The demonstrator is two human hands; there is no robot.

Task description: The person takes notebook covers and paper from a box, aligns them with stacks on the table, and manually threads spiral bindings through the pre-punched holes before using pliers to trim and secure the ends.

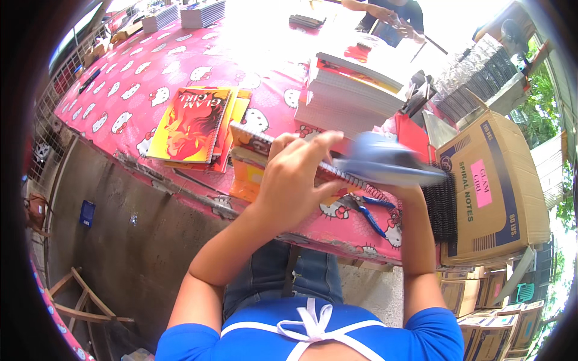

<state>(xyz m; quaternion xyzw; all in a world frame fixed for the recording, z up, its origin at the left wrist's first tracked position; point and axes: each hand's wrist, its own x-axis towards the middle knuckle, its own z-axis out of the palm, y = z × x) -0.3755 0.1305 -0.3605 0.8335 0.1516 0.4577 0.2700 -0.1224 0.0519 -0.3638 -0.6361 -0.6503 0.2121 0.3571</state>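
A spiral notebook (250, 138) stands on edge near the front of the table, its black coil (367, 185) running to the right. My left hand (292, 171) is closed on it, thumb on the near side and fingers over the top. A blue cover or sheet (385, 157), smeared by motion, fans out above the coil's right end. My right hand (402, 191) is under that blue blur; its fingers are hidden. Blue-handled pliers (368, 215) lie on the pink cloth below the coil. More orange and yellow notebooks (245, 174) sit just behind my left hand.
Finished-looking red and yellow notebooks (195, 123) are piled at left. A tall stack of pages (343, 99) stands behind my hands. At right, black coils (442, 207) lean by a cardboard box (497, 186). Across the table is another person's hands (391, 17).
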